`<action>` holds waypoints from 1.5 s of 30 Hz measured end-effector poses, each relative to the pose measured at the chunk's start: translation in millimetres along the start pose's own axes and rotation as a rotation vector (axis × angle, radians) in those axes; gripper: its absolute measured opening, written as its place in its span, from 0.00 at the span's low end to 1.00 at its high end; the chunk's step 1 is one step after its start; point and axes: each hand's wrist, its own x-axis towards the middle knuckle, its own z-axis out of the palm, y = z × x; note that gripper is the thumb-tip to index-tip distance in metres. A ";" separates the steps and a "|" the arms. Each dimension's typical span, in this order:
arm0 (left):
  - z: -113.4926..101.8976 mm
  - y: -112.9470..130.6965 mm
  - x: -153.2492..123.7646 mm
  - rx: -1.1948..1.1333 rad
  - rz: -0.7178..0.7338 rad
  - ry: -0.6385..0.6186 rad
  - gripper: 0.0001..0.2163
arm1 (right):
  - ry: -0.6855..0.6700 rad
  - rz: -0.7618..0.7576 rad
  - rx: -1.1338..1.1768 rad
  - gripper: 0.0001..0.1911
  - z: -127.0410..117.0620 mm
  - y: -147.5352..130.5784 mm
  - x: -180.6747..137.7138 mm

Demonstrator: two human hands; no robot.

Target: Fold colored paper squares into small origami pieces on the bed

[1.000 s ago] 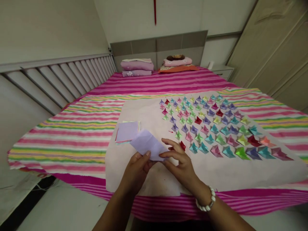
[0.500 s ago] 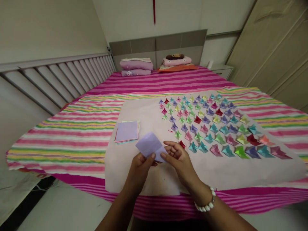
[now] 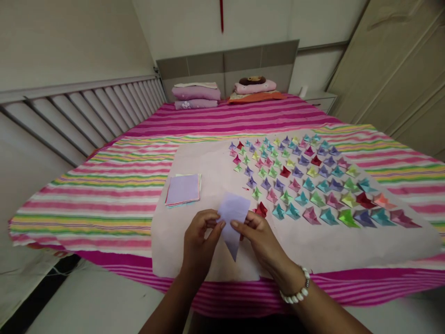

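Observation:
I hold a lilac sheet of paper point(image 3: 232, 218) above the near edge of a pale paper mat point(image 3: 313, 246). My left hand point(image 3: 200, 236) pinches the sheet's left edge with thumb and fingers. My right hand point(image 3: 259, 234) pinches its right edge; a white bead bracelet point(image 3: 295, 292) is on that wrist. The sheet hangs with one corner pointing down between my hands. A small red folded piece point(image 3: 261, 209) lies just behind my right hand.
Several rows of small folded paper shapes point(image 3: 306, 181) in many colours cover the mat's right half. A stack of square paper sheets point(image 3: 183, 189) lies at the mat's left. The striped bed point(image 3: 104, 185) carries folded bedding point(image 3: 196, 96) at the headboard. Wardrobe doors point(image 3: 399, 69) stand at right.
The lilac sheet has turned in my hands, from lying tilted to the left to hanging with a corner downward. Both hands have closed in on its edges.

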 end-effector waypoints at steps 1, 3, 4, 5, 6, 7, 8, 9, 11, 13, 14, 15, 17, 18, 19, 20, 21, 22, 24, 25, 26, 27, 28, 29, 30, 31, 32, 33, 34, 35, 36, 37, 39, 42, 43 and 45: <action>-0.8 0.4 0.2 0.023 -0.003 -0.013 0.09 | -0.008 -0.013 -0.011 0.11 0.4 -1.0 -0.5; -1.5 2.7 0.9 0.012 -0.082 -0.028 0.16 | -0.031 -0.033 -0.030 0.11 0.9 -3.1 -1.7; -1.4 4.2 1.3 -0.016 -0.142 -0.029 0.17 | -0.045 -0.041 -0.037 0.11 1.0 -3.9 -2.4; -1.1 5.6 1.7 -0.048 -0.198 -0.026 0.17 | -0.058 -0.049 -0.044 0.11 0.9 -4.4 -3.0; -0.7 6.7 2.1 -0.079 -0.249 -0.024 0.16 | -0.069 -0.057 -0.056 0.11 0.5 -4.7 -3.4; -0.2 7.4 2.4 -0.109 -0.291 -0.025 0.15 | -0.077 -0.064 -0.075 0.11 0.0 -4.6 -3.7; 0.1 7.4 2.8 -0.139 -0.320 -0.031 0.13 | -0.077 -0.071 -0.099 0.12 -0.6 -4.2 -3.8; 0.4 6.9 3.0 -0.170 -0.335 -0.036 0.12 | -0.072 -0.076 -0.125 0.12 -1.1 -3.6 -3.8; 0.7 4.3 3.1 -0.234 -0.357 -0.048 0.09 | -0.054 -0.084 -0.163 0.13 -1.5 -2.1 -3.3; 0.7 0.5 2.2 -0.295 -0.396 -0.059 0.08 | -0.036 -0.085 -0.153 0.14 -0.7 -0.5 -2.3; 0.8 -1.4 1.6 -0.329 -0.428 -0.066 0.08 | -0.017 -0.085 -0.134 0.14 0.0 0.3 -1.6; 0.9 -3.2 0.8 -0.368 -0.467 -0.072 0.08 | 0.014 -0.089 -0.111 0.16 0.8 0.9 -0.9; 1.4 -6.3 -0.7 -0.445 -0.532 -0.089 0.08 | 0.107 -0.103 -0.066 0.23 2.3 1.8 0.8; 1.8 -7.6 -1.3 -0.474 -0.554 -0.098 0.08 | 0.143 -0.106 -0.044 0.28 2.8 2.1 1.6; 2.3 -8.8 -1.8 -0.492 -0.568 -0.108 0.08 | 0.152 -0.101 -0.023 0.31 3.0 2.3 2.2; 2.8 -9.8 -2.1 -0.499 -0.576 -0.113 0.08 | 0.131 -0.085 -0.007 0.31 3.0 2.5 2.6; 3.4 -10.7 -2.4 -0.496 -0.578 -0.115 0.08 | 0.091 -0.062 0.004 0.27 2.8 2.6 2.8; 4.0 -11.3 -2.5 -0.489 -0.575 -0.114 0.08 | 0.050 -0.038 0.009 0.21 2.5 2.5 2.8; 4.9 -11.6 -2.6 -0.486 -0.564 -0.111 0.08 | 0.024 -0.022 -0.004 0.14 1.5 1.6 2.3; 5.2 -11.2 -2.6 -0.501 -0.565 -0.118 0.08 | 0.039 -0.028 -0.018 0.14 1.0 0.6 1.9; 5.3 -10.6 -2.6 -0.528 -0.570 -0.131 0.08 | 0.055 -0.037 -0.030 0.16 0.5 -0.8 1.4; 5.2 -9.8 -2.6 -0.568 -0.578 -0.151 0.08 | 0.058 -0.045 -0.035 0.17 0.0 -2.5 0.8; 5.1 -9.0 -2.5 -0.612 -0.590 -0.172 0.08 | 0.041 -0.049 -0.034 0.18 -0.6 -4.4 0.2; 4.8 -8.1 -2.4 -0.657 -0.600 -0.191 0.08 | 0.013 -0.047 -0.027 0.18 -1.1 -6.2 -0.5; 4.6 -7.3 -2.3 -0.695 -0.615 -0.205 0.08 | -0.020 -0.044 -0.017 0.18 -1.7 -7.8 -1.3; 4.4 -6.6 -2.2 -0.720 -0.633 -0.212 0.08 | -0.052 -0.041 -0.010 0.18 -2.2 -9.1 -2.0; 4.3 -5.8 -2.1 -0.735 -0.652 -0.215 0.08 | -0.080 -0.037 -0.007 0.17 -2.5 -10.0 -2.8; 4.4 -5.0 -2.0 -0.741 -0.671 -0.219 0.08 | -0.103 -0.028 -0.008 0.16 -2.8 -10.5 -3.5; 4.7 -4.1 -2.0 -0.741 -0.685 -0.223 0.08 | -0.119 -0.018 -0.008 0.15 -2.9 -10.6 -4.1; 5.1 -3.1 -2.0 -0.740 -0.695 -0.229 0.08 | -0.125 -0.009 -0.005 0.14 -2.8 -10.6 -4.5; 5.6 -2.0 -2.1 -0.741 -0.700 -0.239 0.09 | -0.126 -0.003 0.001 0.14 -2.5 -10.5 -4.8; 6.2 -0.9 -2.3 -0.743 -0.700 -0.249 0.09 | -0.119 0.000 0.009 0.13 -2.1 -10.3 -5.0; 7.1 0.7 -2.7 -0.748 -0.695 -0.271 0.09 | -0.098 -0.002 0.018 0.13 -1.2 -10.3 -5.0; 7.3 1.0 -3.7 -0.759 -0.667 -0.315 0.09 | -0.079 -0.002 0.028 0.13 0.0 -11.0 -4.8; 7.2 0.6 -4.2 -0.764 -0.661 -0.327 0.09 | -0.074 -0.002 0.033 0.13 0.4 -11.3 -4.8; 6.8 -0.4 -5.0 -0.772 -0.661 -0.336 0.09 | -0.066 0.001 0.037 0.13 0.7 -11.8 -5.0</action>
